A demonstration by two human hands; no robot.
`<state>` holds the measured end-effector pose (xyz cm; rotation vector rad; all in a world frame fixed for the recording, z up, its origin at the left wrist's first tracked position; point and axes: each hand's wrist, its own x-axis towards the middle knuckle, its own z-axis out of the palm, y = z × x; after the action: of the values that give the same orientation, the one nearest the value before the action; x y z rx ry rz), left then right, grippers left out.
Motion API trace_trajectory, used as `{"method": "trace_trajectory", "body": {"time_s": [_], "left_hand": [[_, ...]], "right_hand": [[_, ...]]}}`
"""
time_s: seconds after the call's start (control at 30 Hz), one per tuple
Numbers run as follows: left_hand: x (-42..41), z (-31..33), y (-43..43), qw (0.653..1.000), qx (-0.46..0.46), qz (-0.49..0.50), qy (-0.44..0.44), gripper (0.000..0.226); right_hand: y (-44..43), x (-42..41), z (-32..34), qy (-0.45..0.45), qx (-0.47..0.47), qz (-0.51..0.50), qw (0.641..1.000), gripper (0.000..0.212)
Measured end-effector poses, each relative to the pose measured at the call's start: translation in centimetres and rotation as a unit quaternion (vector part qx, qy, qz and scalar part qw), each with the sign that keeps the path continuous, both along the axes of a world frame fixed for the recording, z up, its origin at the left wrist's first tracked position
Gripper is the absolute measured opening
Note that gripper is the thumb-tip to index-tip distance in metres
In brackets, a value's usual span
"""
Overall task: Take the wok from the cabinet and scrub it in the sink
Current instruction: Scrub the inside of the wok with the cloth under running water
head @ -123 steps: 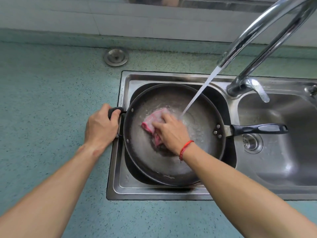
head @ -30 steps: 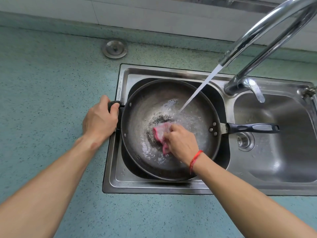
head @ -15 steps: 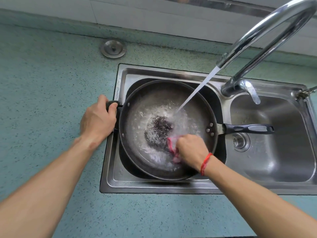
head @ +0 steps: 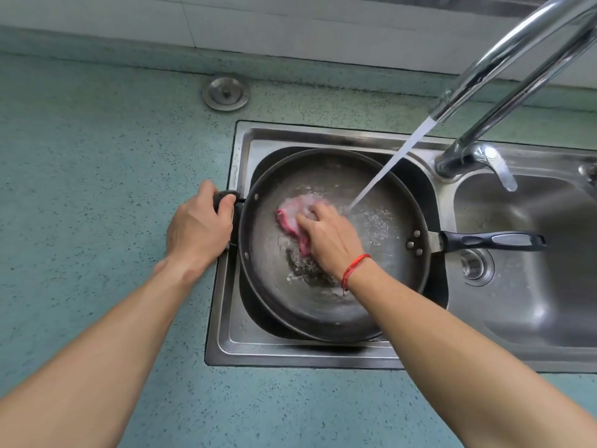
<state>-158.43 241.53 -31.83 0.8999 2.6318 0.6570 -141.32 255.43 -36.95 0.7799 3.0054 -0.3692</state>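
Swept back up-left, my right hand (head: 329, 240) clutches the pink cloth (head: 290, 218) beside the water stream (head: 391, 163); my left hand (head: 197, 231) grips the helper handle (head: 223, 197), steadying the wok (head: 323, 312) in the sink (head: 232, 347). Scrubbing looks mid-way.

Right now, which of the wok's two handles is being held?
The short side handle, held by the left hand; the long black handle is untouched.

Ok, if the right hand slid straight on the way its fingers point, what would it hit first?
With the pink cloth under it, the right hand would likely meet the sloping far-left wall of the wok, near the side handle the left hand grips.
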Motion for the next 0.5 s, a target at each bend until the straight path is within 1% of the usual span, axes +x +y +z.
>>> {"method": "trace_trajectory", "body": {"time_s": [0.07, 0.17, 0.33, 0.5], "left_hand": [[0.0, 0.0, 0.0, 1.0, 0.001, 0.001, -0.001, 0.029], [0.0, 0.0, 0.0, 1.0, 0.001, 0.002, 0.0, 0.029], [0.0, -0.2, -0.1, 1.0, 0.002, 0.002, 0.001, 0.029], [-0.1, -0.2, -0.1, 1.0, 0.004, -0.006, -0.011, 0.028]], "right_hand": [[0.8, 1.3, 0.1, -0.03, 0.017, -0.031, 0.999, 0.03], [1.4, 3.6, 0.8, -0.086, 0.022, -0.084, 0.993, 0.037], [0.2, 6.9, 2.2, -0.137, 0.008, -0.116, 0.984, 0.027], [-1.2, 7.5, 2.1, -0.13, -0.007, -0.119, 0.984, 0.02]]}}
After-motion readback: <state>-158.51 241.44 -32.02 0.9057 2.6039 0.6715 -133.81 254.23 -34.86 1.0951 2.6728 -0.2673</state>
